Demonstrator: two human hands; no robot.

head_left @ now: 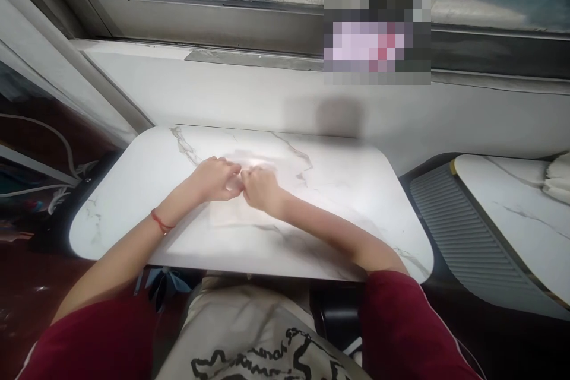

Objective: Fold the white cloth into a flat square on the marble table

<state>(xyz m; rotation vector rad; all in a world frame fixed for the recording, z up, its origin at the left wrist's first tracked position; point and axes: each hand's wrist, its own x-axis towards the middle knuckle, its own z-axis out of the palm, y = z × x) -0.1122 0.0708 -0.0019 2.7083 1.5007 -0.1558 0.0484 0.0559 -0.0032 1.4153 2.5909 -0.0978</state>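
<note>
Over the middle of a white marbled table point(146, 190), my two hands meet almost fingertip to fingertip. My left hand point(218, 178), with a red cord on its wrist, has its fingers curled in a pinch. My right hand point(260, 187) is closed like a loose fist, its thumb side against the left fingertips. Whatever they pinch is too small and washed out by glare to name. A thin pale sheet point(229, 214), barely distinct from the tabletop, seems to lie flat beneath both hands.
Behind the table stands a white wall panel point(222, 92) under a window frame point(214, 18). A blurred-out patch point(376, 35) hides something on the sill. To the right is a second marbled table point(525, 202) with a ribbed grey side. Cables point(57, 130) hang at the left.
</note>
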